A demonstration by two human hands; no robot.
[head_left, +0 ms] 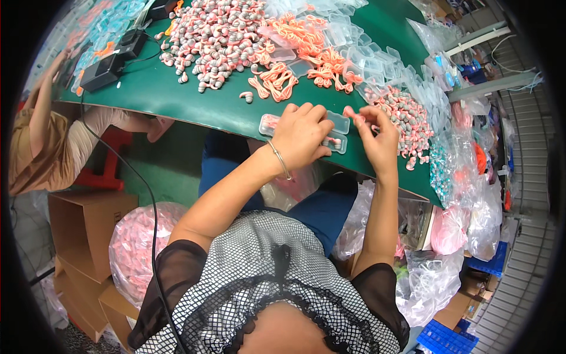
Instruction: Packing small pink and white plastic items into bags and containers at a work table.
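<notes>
A small clear plastic case (339, 123) lies with its lid up at the table's near edge. My left hand (299, 134) is curled over it and holds it down. Inside the case, partly under my fingers, sits a striped pink-and-grey piece (336, 143); a pink bit (270, 121) shows at its left end. Just right of the case, my right hand (379, 137) pinches a small pink piece (349, 112) between thumb and fingers. Close to this hand is a heap of small pink-and-white pieces (407, 115). One curved striped piece (246, 96) lies alone, left of the case.
On the green table (194, 106) are a large heap of striped curved pieces (215, 35), bundled peach cords (277, 81) and many clear cases (383, 62). Black boxes (101, 74) trail a cable. At the left, a person's arm (44, 94) reaches over the table. Cartons (88, 230) and filled bags (141, 245) stand below.
</notes>
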